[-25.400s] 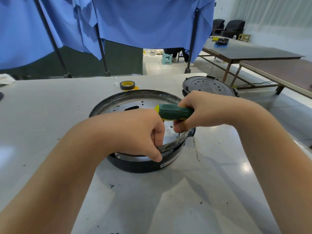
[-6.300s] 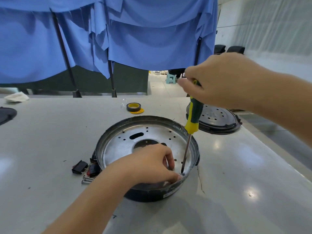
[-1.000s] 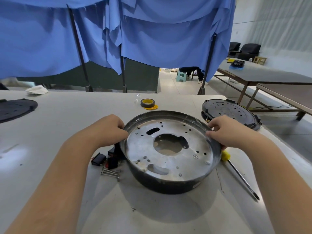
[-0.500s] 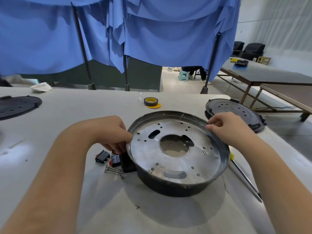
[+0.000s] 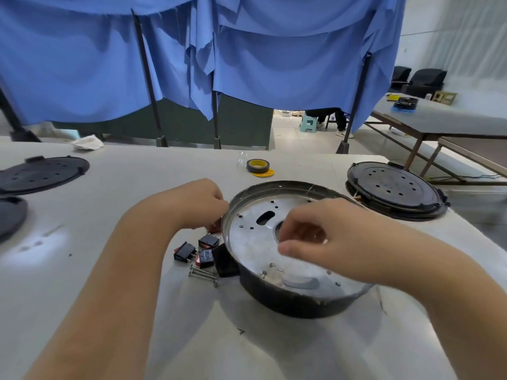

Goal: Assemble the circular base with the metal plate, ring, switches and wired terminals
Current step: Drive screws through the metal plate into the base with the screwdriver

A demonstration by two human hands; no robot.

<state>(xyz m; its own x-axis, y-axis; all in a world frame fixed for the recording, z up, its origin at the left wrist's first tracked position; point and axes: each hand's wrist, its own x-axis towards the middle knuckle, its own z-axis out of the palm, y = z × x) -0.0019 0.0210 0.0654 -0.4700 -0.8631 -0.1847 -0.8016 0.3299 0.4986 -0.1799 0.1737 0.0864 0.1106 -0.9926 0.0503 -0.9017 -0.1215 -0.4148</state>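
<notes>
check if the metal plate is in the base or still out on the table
In. The metal plate sits inside the circular base, below its raised rim.

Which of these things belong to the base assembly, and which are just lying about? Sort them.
Part of the job:
- circular base
- metal plate seated inside it
- switches beside the base
- screws near the switches
- left hand at the base rim
- right hand over the plate

Lying about:
- tape roll
- black perforated lids
- crumpled cloth

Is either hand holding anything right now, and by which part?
Left hand grips the circular base at its left rim; right hand hovers over it, holding nothing.
</notes>
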